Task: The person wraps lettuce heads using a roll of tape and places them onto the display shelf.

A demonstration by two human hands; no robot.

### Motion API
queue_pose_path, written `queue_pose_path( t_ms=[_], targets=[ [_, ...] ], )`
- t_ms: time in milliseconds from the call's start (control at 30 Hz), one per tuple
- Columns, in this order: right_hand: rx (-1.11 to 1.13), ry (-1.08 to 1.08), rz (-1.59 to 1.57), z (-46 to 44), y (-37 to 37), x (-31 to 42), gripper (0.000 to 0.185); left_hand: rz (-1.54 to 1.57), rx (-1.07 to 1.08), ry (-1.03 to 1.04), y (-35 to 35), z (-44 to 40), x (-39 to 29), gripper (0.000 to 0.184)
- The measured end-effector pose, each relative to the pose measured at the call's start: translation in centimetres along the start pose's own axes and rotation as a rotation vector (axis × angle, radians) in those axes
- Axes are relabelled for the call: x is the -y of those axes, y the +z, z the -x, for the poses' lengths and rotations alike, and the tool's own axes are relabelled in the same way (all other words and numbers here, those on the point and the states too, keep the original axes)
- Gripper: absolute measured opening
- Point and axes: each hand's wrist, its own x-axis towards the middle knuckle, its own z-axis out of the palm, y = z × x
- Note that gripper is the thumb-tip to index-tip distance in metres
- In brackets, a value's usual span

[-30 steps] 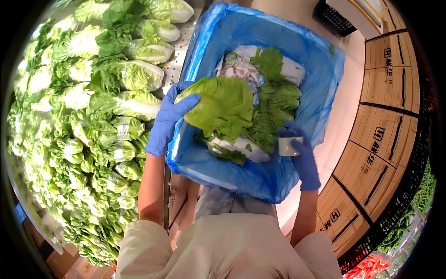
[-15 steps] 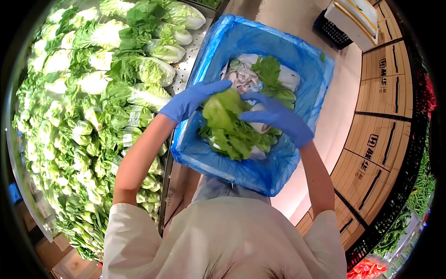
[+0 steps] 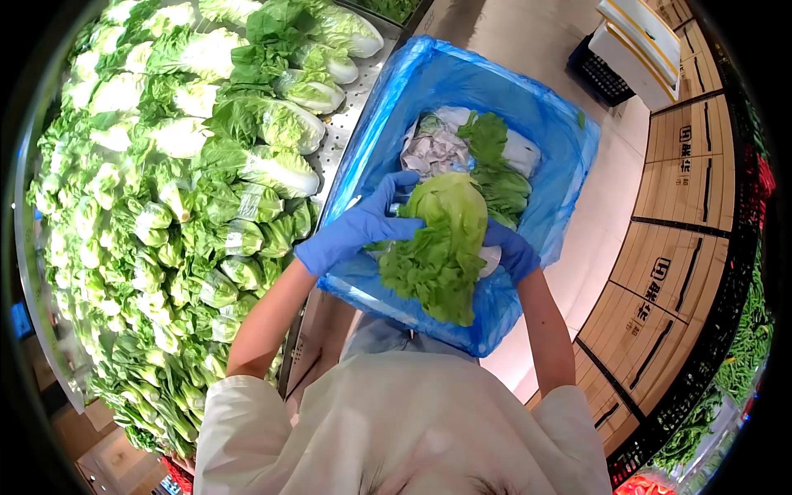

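A green leafy lettuce [image 3: 441,239] is held between my two blue-gloved hands, over a crate lined with blue plastic [image 3: 561,181]. My left hand [image 3: 359,227] has its fingers spread and curved around the lettuce's left side. On the right side my right hand [image 3: 507,250] grips it, with a small white object [image 3: 489,260] showing beside the fingers; what that object is cannot be made out. Deeper in the crate lie loose green leaves [image 3: 503,191], crumpled pale paper [image 3: 435,150] and a white wrapped item [image 3: 521,153].
A sloped display of leafy greens and cabbages [image 3: 202,136] fills the left, edged by a perforated metal shelf [image 3: 351,103]. Wood-patterned boxes [image 3: 652,289] curve along the right. A black basket [image 3: 598,73] and white foam boxes [image 3: 639,45] stand at the upper right.
Both hands have closed in around the lettuce, which has turned and shifted right and toward me. The right hand has moved from above the leaves to the lettuce's right side.
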Motion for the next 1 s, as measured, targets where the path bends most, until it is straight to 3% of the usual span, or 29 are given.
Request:
queue_pose_path(
  t_ms=[33,67,133,200,267,333,400,467,500,567,600,667,733,800,833,867,933,967,1000],
  targets=[
    [0.037,-0.017,-0.034,-0.1,0.2,0.0,0.055,0.199,0.062,-0.032,0.5,0.0,-0.6,0.063],
    [0.037,-0.017,-0.031,-0.2,0.5,0.2,0.055,0.2,0.061,-0.029,0.8,0.2,-0.5,0.063],
    [-0.055,0.064,0.038,-0.1,1.4,0.8,0.057,0.539,0.092,-0.106,1.3,0.8,-0.1,0.059],
    [-0.137,0.127,0.145,0.9,2.1,1.8,0.057,0.575,0.11,-0.137,0.9,0.5,1.0,0.056],
    [-0.216,0.186,0.257,1.8,2.4,2.7,0.056,0.632,-0.053,-0.095,1.1,0.6,1.0,0.055],
    [-0.304,0.068,0.682,2.5,2.8,3.1,0.052,0.541,-0.095,-0.059,1.2,1.0,0.1,0.057],
    [-0.317,-0.001,0.566,2.8,4.1,4.0,0.056,0.448,-0.134,-0.021,1.2,0.8,-0.2,0.059],
    [-0.324,-0.071,0.446,2.4,5.1,4.0,0.061,0.047,-0.222,0.064,1.3,0.4,0.2,0.063],
    [-0.363,-0.14,0.589,1.8,5.7,3.8,0.062,0.043,-0.222,0.067,2.0,0.6,-0.3,0.063],
    [-0.402,-0.221,0.731,1.2,6.3,3.5,0.062,-0.279,-0.254,0.237,4.0,1.5,-2.4,0.066],
    [-0.386,-0.17,0.694,1.2,6.4,3.2,0.06,-0.285,-0.251,0.242,4.1,2.1,-3.3,0.066],
    [-0.367,-0.119,0.662,1.6,6.2,2.7,0.059,0.063,-0.097,0.21,3.3,3.8,-4.9,0.067],
    [-0.276,-0.097,0.348,2.1,5.2,1.9,0.06,0.131,-0.057,0.169,1.9,5.0,-5.9,0.062],
    [-0.208,-0.156,0.228,2.1,5.2,0.9,0.059,-0.083,-0.218,0.035,1.3,5.5,-6.5,0.056],
    [-0.221,-0.171,0.177,2.1,5.3,0.8,0.059,-0.524,-0.435,0.191,-0.3,5.0,-4.8,0.056],
    [-0.235,-0.185,0.126,2.2,5.3,0.7,0.06,-1.276,-0.696,0.353,-2.3,4.9,-3.8,0.061],
    [-0.279,-0.149,0.243,2.7,5.6,1.3,0.059,-0.656,-0.574,0.436,-1.8,5.3,-6.1,0.071],
    [-0.323,-0.106,0.361,2.9,5.8,1.6,0.057,-0.45,-0.407,0.479,-2.7,4.3,-4.7,0.084],
    [-0.321,-0.102,0.365,2.9,5.7,1.4,0.057,-0.187,-0.253,0.246,0.9,5.3,-7.3,0.088]
  ],
)
